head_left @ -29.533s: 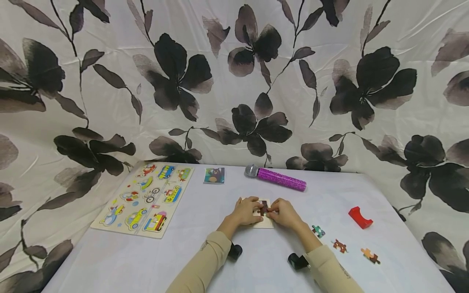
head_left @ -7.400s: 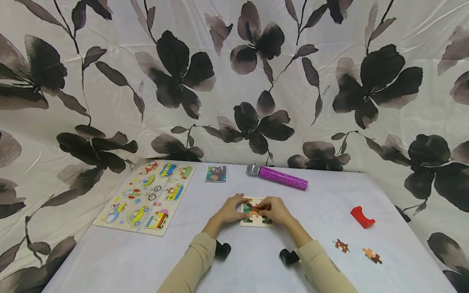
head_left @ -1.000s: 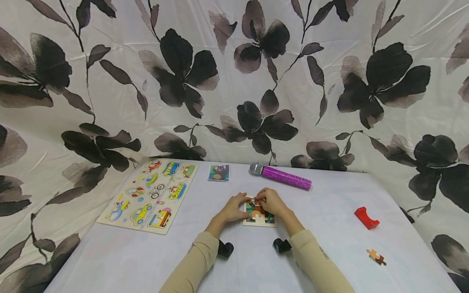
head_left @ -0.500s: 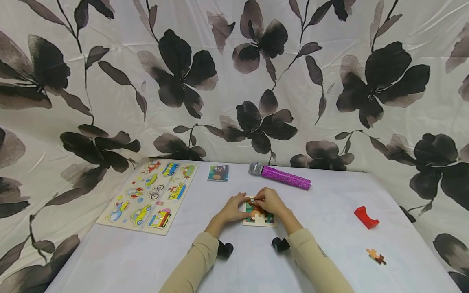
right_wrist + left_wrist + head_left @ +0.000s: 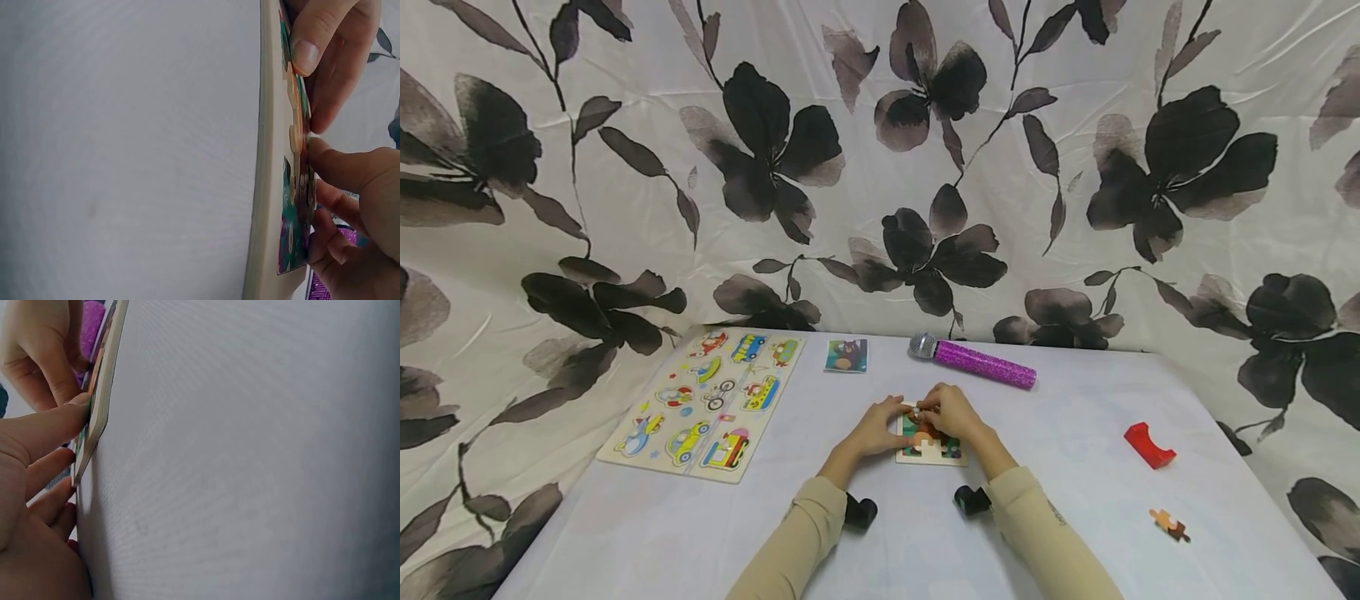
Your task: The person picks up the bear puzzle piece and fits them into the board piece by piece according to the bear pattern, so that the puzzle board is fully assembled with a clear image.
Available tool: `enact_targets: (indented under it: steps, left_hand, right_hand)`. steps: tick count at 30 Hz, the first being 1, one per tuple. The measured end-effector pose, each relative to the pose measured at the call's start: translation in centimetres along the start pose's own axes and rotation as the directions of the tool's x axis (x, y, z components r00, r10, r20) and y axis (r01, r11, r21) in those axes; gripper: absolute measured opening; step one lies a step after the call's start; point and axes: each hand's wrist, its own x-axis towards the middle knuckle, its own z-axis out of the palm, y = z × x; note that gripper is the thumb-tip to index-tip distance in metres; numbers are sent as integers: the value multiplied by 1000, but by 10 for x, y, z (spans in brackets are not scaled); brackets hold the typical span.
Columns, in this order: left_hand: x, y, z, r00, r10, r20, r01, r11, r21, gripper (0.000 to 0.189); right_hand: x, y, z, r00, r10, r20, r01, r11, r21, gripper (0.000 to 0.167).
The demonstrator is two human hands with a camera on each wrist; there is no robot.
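A small wooden jigsaw puzzle board (image 5: 932, 456) lies in front of me, mostly covered with picture pieces; bare wood shows at its lower middle. My left hand (image 5: 874, 427) holds its left side, thumb on the top face and fingers along the edge, as the left wrist view of the board's rim (image 5: 103, 415) shows. At the board's upper part, my right hand (image 5: 955, 414) pinches a brown puzzle piece, largely hidden under the fingers. In the right wrist view, green and orange pieces (image 5: 289, 219) sit on the board. One loose orange-brown puzzle piece (image 5: 1169, 525) lies far right.
A larger vehicle puzzle board (image 5: 700, 408) lies at left. Behind the hands are a small bear picture card (image 5: 846, 356) and a purple glittery microphone (image 5: 985, 364). A red curved block (image 5: 1150, 446) sits at right. A floral cloth hangs behind the white-covered table.
Since the oldest frame, the teal and brown loose pieces have left the table's right side, and the board has filled with pieces. In the last second, the right fingers shift only slightly at its top.
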Motion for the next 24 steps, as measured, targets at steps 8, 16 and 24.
enact_targets:
  steps: [8, 16, 24]
  left_hand:
    - [-2, -1, 1, 1000, 1, 4, -1, 1000, 4, 58]
    - [-2, -1, 2, 1000, 6, -3, -6, 1000, 10, 58]
    - [-1, -1, 1, 1000, -4, 3, 3, 1000, 26, 58]
  right_hand:
    - [-4, 4, -1, 998, -68, -3, 68, 998, 9, 16]
    - [-6, 4, -3, 999, -29, 33, 28, 999, 23, 19]
    - [-6, 2, -9, 998, -25, 59, 22, 999, 47, 18]
